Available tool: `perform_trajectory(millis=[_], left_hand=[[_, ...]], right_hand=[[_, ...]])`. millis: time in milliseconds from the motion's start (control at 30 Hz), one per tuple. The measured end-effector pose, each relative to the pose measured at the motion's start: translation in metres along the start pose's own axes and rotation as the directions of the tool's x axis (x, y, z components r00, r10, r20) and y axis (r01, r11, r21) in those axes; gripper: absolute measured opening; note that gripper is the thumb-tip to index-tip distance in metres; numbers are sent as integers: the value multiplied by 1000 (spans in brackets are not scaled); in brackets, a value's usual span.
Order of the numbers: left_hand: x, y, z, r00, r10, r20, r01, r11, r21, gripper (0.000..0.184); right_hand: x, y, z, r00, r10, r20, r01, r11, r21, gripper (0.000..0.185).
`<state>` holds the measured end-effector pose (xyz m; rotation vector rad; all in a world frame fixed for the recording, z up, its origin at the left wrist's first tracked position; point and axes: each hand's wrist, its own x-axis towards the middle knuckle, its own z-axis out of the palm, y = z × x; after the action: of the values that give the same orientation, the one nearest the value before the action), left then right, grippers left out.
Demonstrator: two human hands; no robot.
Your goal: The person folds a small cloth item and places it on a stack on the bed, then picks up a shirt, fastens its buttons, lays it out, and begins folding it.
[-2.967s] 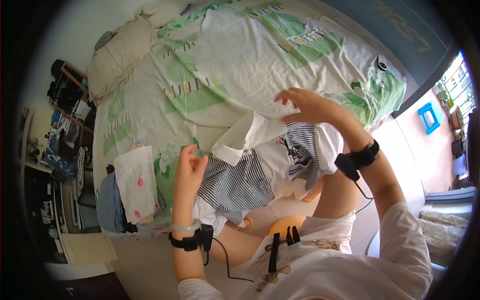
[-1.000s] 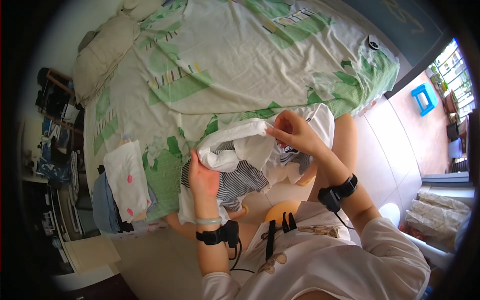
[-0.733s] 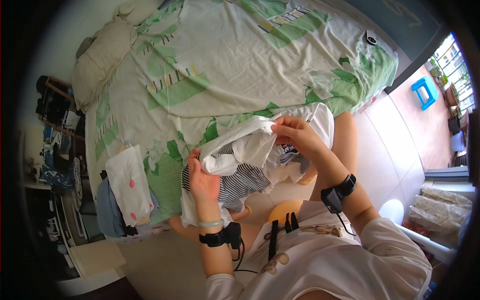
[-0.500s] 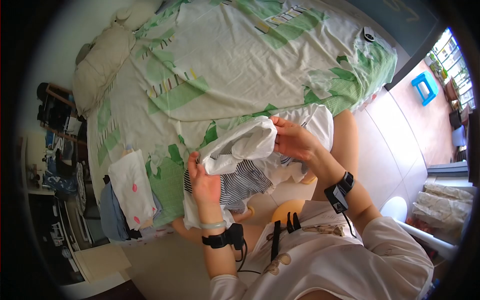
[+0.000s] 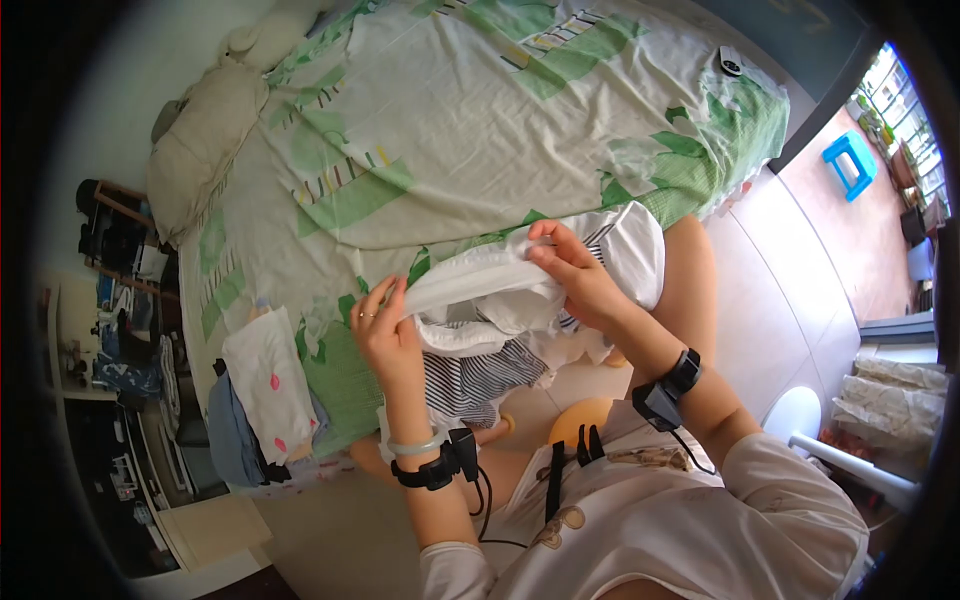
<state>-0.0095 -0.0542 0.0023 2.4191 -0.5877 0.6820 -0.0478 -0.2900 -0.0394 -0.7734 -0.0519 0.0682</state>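
Observation:
A garment with a white collar (image 5: 470, 283) and black-and-white striped parts (image 5: 470, 380) lies across my lap at the bed's edge. My left hand (image 5: 388, 335) is at the collar's left end, its fingers closed around the white edge. At the collar's right end, my right hand (image 5: 575, 275) pinches the cloth between thumb and fingers. The collar stretches between both hands as a raised band, with its opening below. White cloth of the garment (image 5: 635, 255) spreads over my right thigh.
Folded clothes (image 5: 265, 375) lie on the bed (image 5: 450, 140) at the left. A beige pillow (image 5: 205, 140) is at the upper left, a remote (image 5: 731, 62) at the upper right. Crowded shelves (image 5: 125, 390) stand at the left, a blue stool (image 5: 850, 165) at the far right.
Both hands, apart from the garment three seconds ago, came to the collar. Lately my left hand has turned and moved slightly up and left, and the collar edge has become straighter between the hands.

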Motion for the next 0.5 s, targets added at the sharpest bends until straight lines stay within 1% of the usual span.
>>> perform_trajectory(millis=[33,67,133,167,233,267,300,333,367,433,467,500], left_hand=[[2,-1,1,1000,-20,4,20,1000,-18,42],[3,-2,2,1000,-15,6,15,1000,-17,42],[5,-4,2,994,-85,61,88,995,-52,37],[8,0,2,995,-82,61,85,995,-47,37],[16,19,2,997,-3,-74,17,982,186,33],[19,28,1,997,-3,-73,17,982,187,33],[23,37,0,990,138,11,-135,946,296,31],[26,41,0,958,267,108,-288,876,387,29],[28,41,4,958,268,107,-288,876,386,29],[32,37,12,897,421,137,-442,868,228,24],[36,36,12,895,424,137,-445,867,225,24],[41,34,11,906,412,95,-423,885,193,22]], right_hand=[[0,0,1,999,11,-32,-13,999,-52,14],[1,0,1,999,6,-33,-8,999,-49,14],[5,1,1,994,-101,-30,89,958,-272,14],[6,0,2,994,-103,-27,92,959,-267,14],[3,-5,-1,999,35,-15,-37,988,-152,15],[3,-2,-4,999,36,-16,-38,988,-151,15],[4,3,-8,999,44,-3,-44,980,-195,15],[4,7,-12,999,53,9,-50,969,-240,16],[4,6,-9,999,53,8,-49,969,-241,16],[3,8,-1,1000,6,-3,-6,977,-213,18],[1,5,2,1000,2,-6,-3,977,-214,18],[-1,1,4,1000,13,9,-10,960,-281,19]])
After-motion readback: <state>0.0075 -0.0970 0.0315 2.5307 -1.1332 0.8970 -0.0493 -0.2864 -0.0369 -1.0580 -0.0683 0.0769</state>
